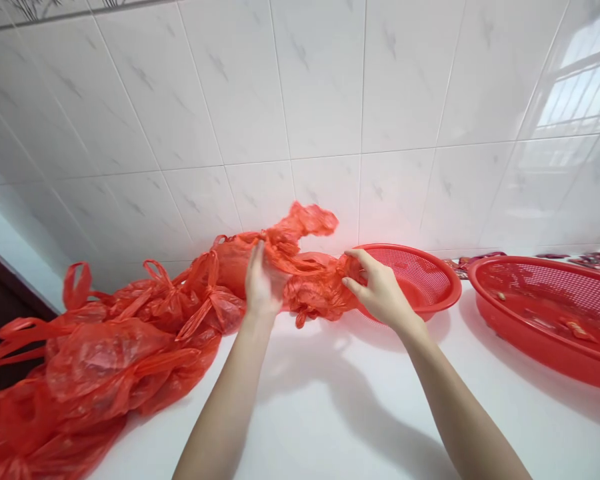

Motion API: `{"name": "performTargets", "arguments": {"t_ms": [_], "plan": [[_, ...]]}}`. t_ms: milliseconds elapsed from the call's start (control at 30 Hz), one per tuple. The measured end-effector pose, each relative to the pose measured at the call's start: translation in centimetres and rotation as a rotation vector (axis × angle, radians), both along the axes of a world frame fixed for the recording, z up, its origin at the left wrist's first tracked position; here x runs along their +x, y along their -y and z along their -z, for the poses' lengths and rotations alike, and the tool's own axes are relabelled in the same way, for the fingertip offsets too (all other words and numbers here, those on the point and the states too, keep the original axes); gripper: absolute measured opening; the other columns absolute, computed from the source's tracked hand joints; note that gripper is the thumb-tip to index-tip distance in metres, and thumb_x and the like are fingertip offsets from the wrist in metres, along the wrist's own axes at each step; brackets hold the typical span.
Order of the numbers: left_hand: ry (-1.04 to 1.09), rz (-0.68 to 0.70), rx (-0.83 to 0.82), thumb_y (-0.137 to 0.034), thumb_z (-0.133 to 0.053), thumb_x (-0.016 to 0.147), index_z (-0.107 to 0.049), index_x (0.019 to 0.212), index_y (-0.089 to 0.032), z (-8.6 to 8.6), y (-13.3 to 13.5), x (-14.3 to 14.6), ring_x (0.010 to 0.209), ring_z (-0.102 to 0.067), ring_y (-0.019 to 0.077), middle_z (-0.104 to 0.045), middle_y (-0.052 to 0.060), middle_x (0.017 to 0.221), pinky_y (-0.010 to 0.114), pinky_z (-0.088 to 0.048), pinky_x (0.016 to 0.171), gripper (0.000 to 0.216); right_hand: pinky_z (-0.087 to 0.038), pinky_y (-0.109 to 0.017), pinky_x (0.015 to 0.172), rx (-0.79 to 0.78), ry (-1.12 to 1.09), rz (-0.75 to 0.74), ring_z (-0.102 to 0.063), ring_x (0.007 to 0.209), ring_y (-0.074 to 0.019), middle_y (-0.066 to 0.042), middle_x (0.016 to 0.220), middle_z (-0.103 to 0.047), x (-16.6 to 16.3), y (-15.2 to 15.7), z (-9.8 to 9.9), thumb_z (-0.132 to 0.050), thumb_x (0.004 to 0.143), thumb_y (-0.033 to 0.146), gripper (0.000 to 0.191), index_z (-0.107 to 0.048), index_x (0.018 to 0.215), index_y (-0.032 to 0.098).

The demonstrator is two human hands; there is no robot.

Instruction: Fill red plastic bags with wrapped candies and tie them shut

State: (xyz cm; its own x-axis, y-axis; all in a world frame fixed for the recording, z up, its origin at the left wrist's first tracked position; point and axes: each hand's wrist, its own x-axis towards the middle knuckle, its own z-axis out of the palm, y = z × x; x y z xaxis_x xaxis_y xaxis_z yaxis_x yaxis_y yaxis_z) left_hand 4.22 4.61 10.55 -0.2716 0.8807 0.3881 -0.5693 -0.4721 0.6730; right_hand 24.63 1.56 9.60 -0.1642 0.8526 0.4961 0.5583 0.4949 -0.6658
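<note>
A crumpled red plastic bag [320, 290] is up off the white table between my hands, its loose top flopping toward the wall. My right hand [380, 287] has its thumb and fingers closed on the bag's right side, in front of a red colander. Against the left side of the bag is my left hand [265, 283], fingers pointing up and smeared by motion; I cannot tell whether they grip it. Several knotted red plastic bags [110, 360] with looped handles lie heaped to the left of my left hand.
A round red colander [430, 310] stands just beyond my right hand. Farther right is a larger red basket [545, 357] with small scraps inside. Dark red packets [597, 262] lie along the white tiled wall [325, 113]. The white table [325, 413] stretches below my forearms.
</note>
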Motion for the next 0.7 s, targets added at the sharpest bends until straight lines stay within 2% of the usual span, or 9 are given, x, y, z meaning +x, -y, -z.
{"name": "performTargets", "arguments": {"t_ms": [100, 167, 200, 267, 367, 500, 567, 633, 700], "plan": [[-0.019, -0.159, 0.165, -0.044, -0.078, 0.077, -0.073, 0.085, -0.025, -0.8, 0.4, -1.1, 0.104, -0.070, 0.0175, -0.078, -0.002, 0.097, 0.028, -0.055, 0.093, 0.021, -0.043, -0.049, 0.110, -0.035, 0.068, -0.123, -0.050, 0.139, -0.0323, -0.017, 0.154, -0.049, -1.3, -1.3, 1.7, -0.059, 0.086, 0.021, 0.071, -0.038, 0.154, 0.021], [-0.074, -0.191, 0.179, -0.043, -0.079, 0.077, -0.073, 0.082, -0.024, -1.0, 0.7, -1.0, 0.101, -0.071, 0.0186, -0.078, 0.000, 0.094, 0.030, -0.055, 0.091, 0.020, -0.043, -0.051, 0.110, -0.141, 0.181, -0.233, -0.041, 0.146, -0.0356, -0.016, 0.166, -0.027, -1.9, -2.1, 2.7, -0.065, 0.082, 0.021, 0.084, -0.030, 0.159, 0.025], [-0.101, -0.182, 0.162, -0.043, -0.081, 0.075, -0.073, 0.080, -0.024, -0.9, 0.9, -0.8, 0.099, -0.072, 0.0194, -0.078, 0.000, 0.092, 0.030, -0.056, 0.089, 0.021, -0.044, -0.052, 0.109, -0.190, 0.230, -0.263, -0.041, 0.146, -0.0376, -0.015, 0.168, -0.022, -2.1, -2.4, 3.1, -0.066, 0.081, 0.020, 0.084, -0.032, 0.159, 0.026], [-0.155, -0.143, 0.138, -0.043, -0.083, 0.072, -0.073, 0.080, -0.023, -0.5, 1.0, -0.1, 0.099, -0.072, 0.0209, -0.077, 0.001, 0.092, 0.030, -0.057, 0.086, 0.024, -0.046, -0.052, 0.107, -0.214, 0.236, -0.266, -0.048, 0.141, -0.0389, -0.017, 0.164, -0.033, -2.1, -2.7, 3.2, -0.065, 0.084, 0.022, 0.069, -0.046, 0.151, 0.024], [-0.295, -0.107, 0.167, -0.046, -0.081, 0.076, -0.074, 0.085, -0.023, 0.5, 0.9, 0.9, 0.105, -0.070, 0.0225, -0.077, 0.004, 0.100, 0.030, -0.056, 0.089, 0.027, -0.049, -0.049, 0.105, -0.134, -0.057, -0.277, -0.058, 0.131, -0.0330, -0.017, 0.144, -0.059, -1.6, -2.4, 2.3, -0.059, 0.092, 0.030, 0.050, -0.055, 0.142, 0.022], [-0.595, -0.077, 0.227, -0.052, -0.069, 0.087, -0.075, 0.093, -0.020, 1.4, 1.1, 2.0, 0.107, -0.069, 0.0237, -0.076, 0.008, 0.109, 0.033, -0.054, 0.094, 0.033, -0.057, -0.044, 0.094, -0.218, -0.503, -0.419, -0.067, 0.117, -0.0286, -0.013, 0.135, -0.064, -1.1, -1.2, 0.7, -0.077, 0.082, 0.041, 0.080, -0.039, 0.151, 0.028], [-0.706, -0.006, 0.251, -0.053, -0.068, 0.087, -0.074, 0.090, -0.019, 1.7, 1.3, 2.5, 0.104, -0.069, 0.0243, -0.076, 0.008, 0.106, 0.033, -0.054, 0.092, 0.035, -0.058, -0.042, 0.090, -0.211, -0.641, -0.444, -0.070, 0.107, -0.0271, -0.010, 0.122, -0.070, -1.3, -0.8, 0.3, -0.081, 0.077, 0.043, 0.077, -0.047, 0.144, 0.028], [-0.701, 0.067, 0.237, -0.052, -0.070, 0.085, -0.073, 0.086, -0.019, 1.9, 1.3, 2.9, 0.100, -0.070, 0.0243, -0.076, 0.008, 0.102, 0.033, -0.054, 0.089, 0.033, -0.059, -0.038, 0.085, -0.187, -0.725, -0.444, -0.072, 0.095, -0.0246, -0.006, 0.105, -0.075, -1.5, -0.7, 0.1, -0.080, 0.077, 0.045, 0.060, -0.059, 0.130, 0.025], [-0.536, 0.104, 0.182, -0.048, -0.073, 0.082, -0.071, 0.082, -0.020, 1.8, 1.0, 2.9, 0.096, -0.071, 0.0236, -0.076, 0.006, 0.095, 0.033, -0.055, 0.087, 0.028, -0.059, -0.034, 0.074, -0.165, -0.776, -0.401, -0.072, 0.081, -0.0213, -0.003, 0.089, -0.075, -1.2, -1.0, 0.1, -0.080, 0.076, 0.046, 0.043, -0.069, 0.111, 0.023]]}}
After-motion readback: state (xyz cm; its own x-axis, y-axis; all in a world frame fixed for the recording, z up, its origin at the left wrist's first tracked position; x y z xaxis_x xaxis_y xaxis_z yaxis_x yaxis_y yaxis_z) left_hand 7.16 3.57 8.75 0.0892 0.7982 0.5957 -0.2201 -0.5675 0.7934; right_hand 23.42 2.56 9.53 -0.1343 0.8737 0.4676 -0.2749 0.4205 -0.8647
